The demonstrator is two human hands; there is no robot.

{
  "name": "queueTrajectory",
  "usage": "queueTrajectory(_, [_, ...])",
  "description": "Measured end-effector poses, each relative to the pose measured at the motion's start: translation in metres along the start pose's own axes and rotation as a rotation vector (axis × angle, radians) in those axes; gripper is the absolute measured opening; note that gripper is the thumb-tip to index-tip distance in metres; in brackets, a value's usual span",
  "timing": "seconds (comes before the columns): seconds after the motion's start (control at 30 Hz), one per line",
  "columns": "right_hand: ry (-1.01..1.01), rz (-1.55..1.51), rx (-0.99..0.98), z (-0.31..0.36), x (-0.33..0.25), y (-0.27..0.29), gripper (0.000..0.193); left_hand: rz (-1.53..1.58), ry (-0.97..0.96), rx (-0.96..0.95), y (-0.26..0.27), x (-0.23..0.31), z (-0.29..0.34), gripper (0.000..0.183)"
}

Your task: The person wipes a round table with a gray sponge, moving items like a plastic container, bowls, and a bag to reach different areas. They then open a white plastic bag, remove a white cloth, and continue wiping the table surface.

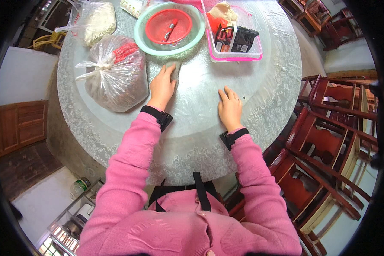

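Observation:
My left hand (pixel 161 88) rests on a small grey cloth (pixel 176 71), its fingers curved over it. Most of the cloth lies under the hand, just in front of a pale green basin (pixel 141 42). My right hand (pixel 231 109) lies on the round table (pixel 196 115) with its fingers apart and nothing in it. The table has a clear, lace-patterned cover. Black bands circle both wrists. Close to the left of my left hand sits a knotted clear plastic bag (pixel 115 83), full and with red showing inside.
Inside the basin is a red sieve (pixel 153 32) with a red-capped marker (pixel 171 29). A pink-rimmed clear box (pixel 237 56) holds dark packets. Another plastic bag (pixel 99 25) stands at the far left. Dark red wooden chairs (pixel 324 136) line the right side.

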State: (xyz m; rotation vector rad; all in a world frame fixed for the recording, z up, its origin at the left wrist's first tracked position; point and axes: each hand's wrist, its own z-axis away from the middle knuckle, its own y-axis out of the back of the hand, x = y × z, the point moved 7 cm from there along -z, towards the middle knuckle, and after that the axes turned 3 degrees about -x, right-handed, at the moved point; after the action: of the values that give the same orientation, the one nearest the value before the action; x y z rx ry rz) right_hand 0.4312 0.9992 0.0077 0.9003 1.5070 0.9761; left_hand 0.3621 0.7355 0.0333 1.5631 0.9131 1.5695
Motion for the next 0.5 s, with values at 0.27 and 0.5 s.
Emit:
queueTrajectory(0.27, [0.017,0.035,0.017,0.0,-0.004,0.003,0.041,0.099,0.039,0.083,-0.004,0.0,-0.004,0.037])
queueTrajectory(0.5, [-0.011,-0.008,-0.031,-0.001,-0.004,0.004,0.043,0.113,0.033,0.088,-0.014,0.022,-0.003,0.055])
